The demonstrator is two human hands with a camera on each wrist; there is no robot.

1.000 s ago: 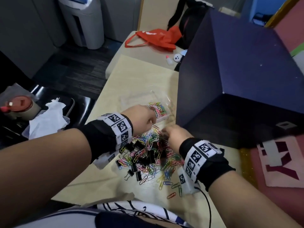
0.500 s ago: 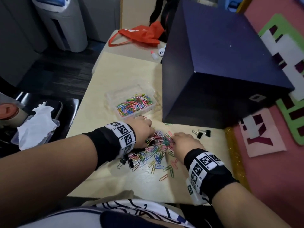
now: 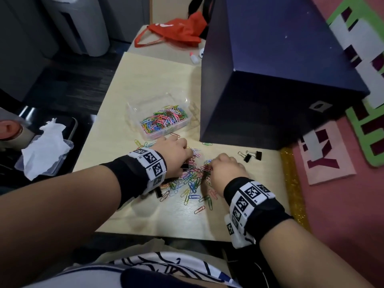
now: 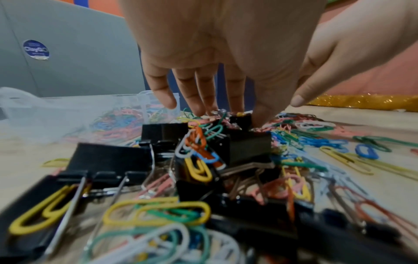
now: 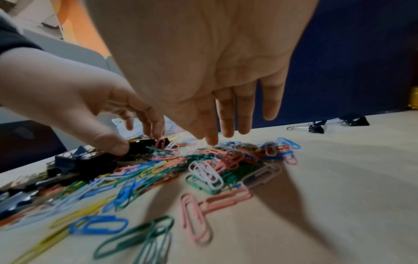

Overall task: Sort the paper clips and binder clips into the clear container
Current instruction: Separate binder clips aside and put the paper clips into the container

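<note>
A pile of coloured paper clips mixed with black binder clips lies on the pale table. Behind it stands the clear container holding many paper clips. My left hand reaches down into the pile's left side, where thumb and fingers pinch a black binder clip. Close beside it is my right hand, fingers straight and pointing down, their tips touching the paper clips. Two binder clips lie apart at the right.
A big dark blue box stands just right of the container and behind the pile. A red bag lies at the table's far end. On the left are a crumpled tissue and a black tray.
My left hand has come back from the container to the pile and closed on a binder clip. My right hand stays on the paper clips. The head view has shifted.
</note>
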